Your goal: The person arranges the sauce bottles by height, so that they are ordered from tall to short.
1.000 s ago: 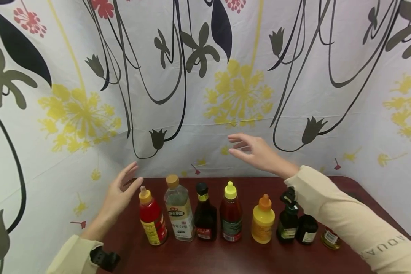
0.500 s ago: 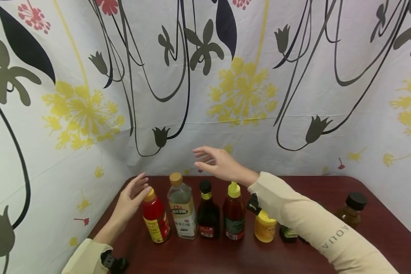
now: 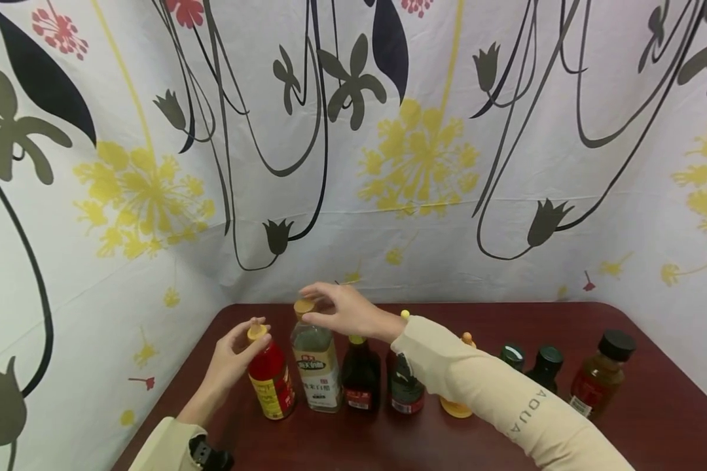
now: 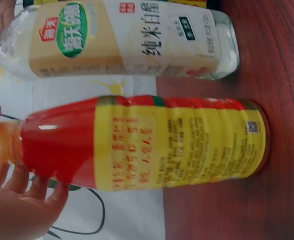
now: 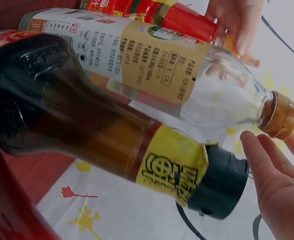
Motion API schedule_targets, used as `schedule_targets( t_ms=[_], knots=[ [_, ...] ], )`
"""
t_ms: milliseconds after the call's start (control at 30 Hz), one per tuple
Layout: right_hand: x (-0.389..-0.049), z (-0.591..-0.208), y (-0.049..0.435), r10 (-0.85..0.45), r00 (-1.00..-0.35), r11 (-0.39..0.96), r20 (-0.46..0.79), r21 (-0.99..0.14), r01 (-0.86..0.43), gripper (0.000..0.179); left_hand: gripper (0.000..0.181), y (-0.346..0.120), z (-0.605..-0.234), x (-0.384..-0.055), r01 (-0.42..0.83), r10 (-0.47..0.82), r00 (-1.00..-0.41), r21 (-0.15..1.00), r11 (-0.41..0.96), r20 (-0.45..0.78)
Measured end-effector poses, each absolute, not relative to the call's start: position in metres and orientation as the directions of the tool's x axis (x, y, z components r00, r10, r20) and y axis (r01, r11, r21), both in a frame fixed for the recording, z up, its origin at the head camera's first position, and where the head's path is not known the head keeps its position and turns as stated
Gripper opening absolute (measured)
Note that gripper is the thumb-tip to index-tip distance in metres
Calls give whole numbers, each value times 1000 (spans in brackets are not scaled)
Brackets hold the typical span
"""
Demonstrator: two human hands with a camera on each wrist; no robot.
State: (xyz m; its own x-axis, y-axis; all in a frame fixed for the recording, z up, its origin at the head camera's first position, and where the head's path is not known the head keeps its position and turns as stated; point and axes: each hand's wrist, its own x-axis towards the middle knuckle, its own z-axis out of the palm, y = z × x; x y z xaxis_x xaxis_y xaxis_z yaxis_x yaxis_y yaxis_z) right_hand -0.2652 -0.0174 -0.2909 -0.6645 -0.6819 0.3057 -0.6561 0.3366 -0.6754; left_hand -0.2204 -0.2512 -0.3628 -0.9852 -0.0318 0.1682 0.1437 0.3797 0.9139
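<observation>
My left hand (image 3: 226, 363) grips the red squeeze bottle (image 3: 273, 386) at its orange-yellow cap, thumb on one side and fingers on the other. That bottle stands upright with a yellow label. Beside it stands a clear glass bottle of white rice vinegar (image 3: 318, 376) with a tan cap (image 5: 281, 115). My right hand (image 3: 347, 311) reaches across to this cap, thumb and fingers spread around it; the right wrist view shows fingertips (image 5: 249, 140) close by it. Under the right hand is a dark sauce bottle (image 3: 361, 376), its black cap (image 5: 219, 182) hidden in the head view.
A red-brown sauce bottle (image 3: 406, 389) and a yellow bottle (image 3: 456, 409) are partly behind my right sleeve (image 3: 483, 386). Two dark green-capped bottles (image 3: 546, 366) and a black-capped brown bottle (image 3: 599, 379) stand right on the dark red table (image 3: 642, 418). A patterned cloth hangs behind.
My right hand has moved left and down, from above the table's right half to the vinegar bottle's cap. My left hand has come right and down onto the red squeeze bottle's cap.
</observation>
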Motion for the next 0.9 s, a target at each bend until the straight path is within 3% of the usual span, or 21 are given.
schedule_targets(
  t_ms=[133, 367, 633, 900],
  knots=[
    [-265, -295, -22, -697, -643, 329, 317, -655, -680, 40, 47, -254, -369, -224, 161, -59, -978, 907, 388, 199],
    [-265, -298, -26, -683, -635, 340, 360, -612, -714, 34, 39, -261, -384, -233, 339, 4, -930, 850, 404, 368],
    [-266, -294, -29, -676, -645, 410, 356, -545, -731, 36, 42, -259, -383, -227, 256, -43, -952, 865, 432, 304],
    [-271, -291, -29, -685, -651, 406, 328, -569, -715, 33, 38, -266, -402, -240, 379, -15, -911, 851, 364, 412]
  ],
)
